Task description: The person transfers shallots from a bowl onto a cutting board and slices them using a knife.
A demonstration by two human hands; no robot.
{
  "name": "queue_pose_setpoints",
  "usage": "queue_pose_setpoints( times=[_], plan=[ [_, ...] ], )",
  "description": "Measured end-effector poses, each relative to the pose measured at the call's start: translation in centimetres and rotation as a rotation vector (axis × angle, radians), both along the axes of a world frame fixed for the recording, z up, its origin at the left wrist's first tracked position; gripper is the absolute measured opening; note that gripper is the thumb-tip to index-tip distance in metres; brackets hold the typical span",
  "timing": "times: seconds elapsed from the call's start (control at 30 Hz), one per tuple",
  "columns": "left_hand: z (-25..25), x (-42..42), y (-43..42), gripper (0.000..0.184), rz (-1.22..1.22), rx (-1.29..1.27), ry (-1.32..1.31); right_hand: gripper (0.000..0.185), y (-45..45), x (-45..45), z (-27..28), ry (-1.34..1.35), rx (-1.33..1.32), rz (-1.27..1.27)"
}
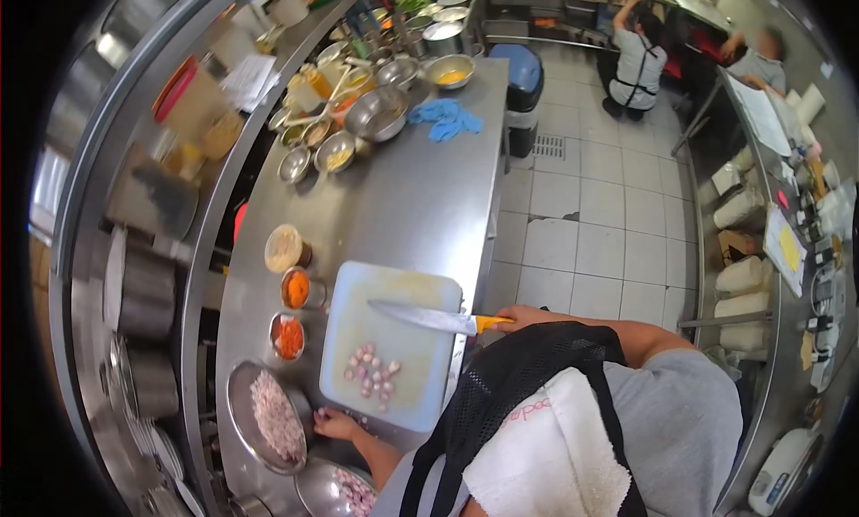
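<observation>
We record the right hand (519, 317) grasping the orange handle of a knife (428, 316), its blade over the far part of the cutting board (355, 307) and its tip pointing left. We cannot tell whether the blade rests on the board or is just above it. The left hand (335, 424) is at the near left corner of the board, beside the large bowl (241, 411) of chopped pale-pink pieces; we cannot tell whether the fingers hold anything.

Location: a loose cluster of small pinkish pieces (376, 377) lies on the near half of the board, apart from the blade.

Risks, in our judgement:
1. Rolling. The pieces look rounded; a stroke on an unsteadied one could skid the edge toward guiding fingers.
2. Drop. The handle reaches past the right side of the board, at the bench (394, 204) edge; a loosened grip could let the knife tip toward the floor (601, 253).
3. Board shift. The board sits close to that same edge, so a hard push rightward could slide it outward.
4. Spill. The left forearm passes close by the second bowl (315, 488); a careless elbow could jog it.
5. Mixing. Two small orange-filled containers stand just left of the board; a wide leftward sweep could knock them.
</observation>
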State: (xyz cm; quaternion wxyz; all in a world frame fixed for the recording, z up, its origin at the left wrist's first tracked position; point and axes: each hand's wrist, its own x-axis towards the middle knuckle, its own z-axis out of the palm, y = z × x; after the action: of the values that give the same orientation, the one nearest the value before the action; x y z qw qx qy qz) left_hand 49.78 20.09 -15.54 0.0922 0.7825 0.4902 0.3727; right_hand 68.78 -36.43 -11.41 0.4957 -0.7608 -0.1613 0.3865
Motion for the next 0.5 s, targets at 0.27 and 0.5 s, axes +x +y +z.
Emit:
queue_pose_setpoints(
  times=[0.27, 0.5],
  plan=[
    [0.1, -2.7, 0.1, 0.027, 0.022, -0.229, -0.031, 0.060, -1.6, 6.0, 3.8, 0.059, 0.035, 0.170],
    [-0.6, -3.0, -0.9, 0.037, -0.219, -0.192, -0.062, 0.059, -1.3, 8.2, 2.8, -0.066, 0.073, 0.312]
  ],
)
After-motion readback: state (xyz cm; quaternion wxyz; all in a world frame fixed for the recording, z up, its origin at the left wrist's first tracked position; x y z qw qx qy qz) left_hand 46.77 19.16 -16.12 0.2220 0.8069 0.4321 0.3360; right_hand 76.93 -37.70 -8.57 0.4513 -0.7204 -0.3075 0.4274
